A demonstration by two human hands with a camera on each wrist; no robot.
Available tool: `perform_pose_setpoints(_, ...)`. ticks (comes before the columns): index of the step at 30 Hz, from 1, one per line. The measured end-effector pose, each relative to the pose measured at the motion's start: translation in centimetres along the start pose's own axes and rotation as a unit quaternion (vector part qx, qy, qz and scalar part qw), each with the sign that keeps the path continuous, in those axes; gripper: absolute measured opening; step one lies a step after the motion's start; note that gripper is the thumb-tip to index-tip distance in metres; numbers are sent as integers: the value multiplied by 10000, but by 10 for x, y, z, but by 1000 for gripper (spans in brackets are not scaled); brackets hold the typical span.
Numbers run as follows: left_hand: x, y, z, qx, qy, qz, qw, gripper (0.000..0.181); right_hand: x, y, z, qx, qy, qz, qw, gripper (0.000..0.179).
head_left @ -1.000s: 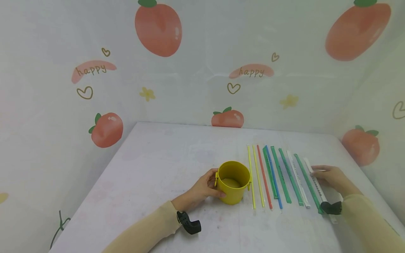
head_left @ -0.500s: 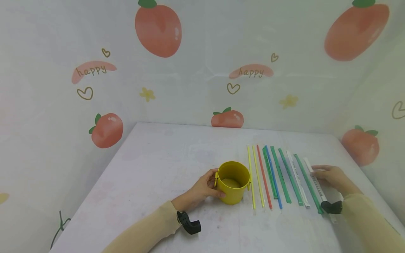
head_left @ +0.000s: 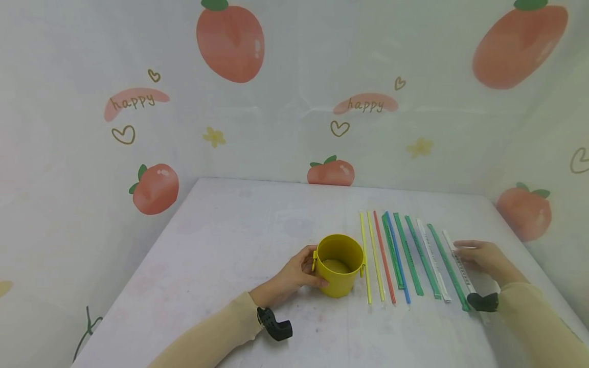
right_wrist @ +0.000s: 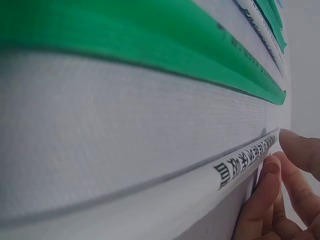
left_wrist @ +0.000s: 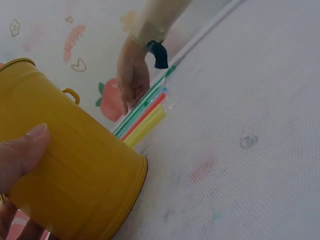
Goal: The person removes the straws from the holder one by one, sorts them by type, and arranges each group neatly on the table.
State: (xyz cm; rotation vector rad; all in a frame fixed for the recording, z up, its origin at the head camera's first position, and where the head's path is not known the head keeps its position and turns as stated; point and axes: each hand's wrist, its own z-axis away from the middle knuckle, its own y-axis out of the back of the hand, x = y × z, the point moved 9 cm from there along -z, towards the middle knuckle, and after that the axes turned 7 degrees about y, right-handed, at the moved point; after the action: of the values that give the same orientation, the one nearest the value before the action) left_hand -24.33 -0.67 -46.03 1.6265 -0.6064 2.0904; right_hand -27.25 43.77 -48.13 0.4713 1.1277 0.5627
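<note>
A small yellow bucket with little side handles stands upright on the table, seemingly with nothing in it. My left hand grips its left side, the thumb across the front; in the left wrist view the bucket fills the left. At the far right, my right hand pinches a white paper-wrapped straw near its upper part. In the right wrist view, thumb and fingers meet at the far end of this printed straw, which lies along the table. Its lower end is partly behind the wrist camera.
Several straws lie side by side right of the bucket: yellow straws, a red straw, a blue straw, green-wrapped straws and another white-wrapped straw. A patterned curtain hangs behind the white table.
The white straw under my right hand has turned slightly and looks narrower, and the right fingertips have shifted a little to the right. My left hand and the bucket stay in place.
</note>
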Motion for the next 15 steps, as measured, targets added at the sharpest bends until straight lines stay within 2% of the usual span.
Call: perform_pose_setpoints(15, 1, 0, -1, 18, -34, -27, 10000, 73, 3, 0, -2, 85, 111, 139, 9998, 79)
